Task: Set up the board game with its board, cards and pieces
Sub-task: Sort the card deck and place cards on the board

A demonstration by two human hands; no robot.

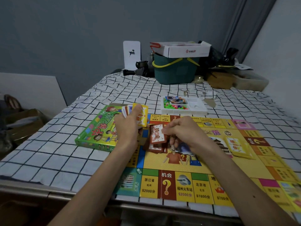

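While the left hand (128, 129) grips mixed cards (144, 119), the right hand (184, 132) pinches a brown card (156, 135); lay it square on its pile (154, 148).

The board (211, 168) lies on the table (48, 160). The box (96, 132) sits beside it at ten o'clock. Just behind it at twelve is the tray (195, 110), with pieces (175, 106) inside. A card stack (236, 145) rests on the board toward three. A bucket (175, 72) stands far back at twelve.

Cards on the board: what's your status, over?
Left hand grips mixed card stack. Right hand pinches brown card over brown pile on board. Yellow pile down; pieces in tray. Nothing blocking.
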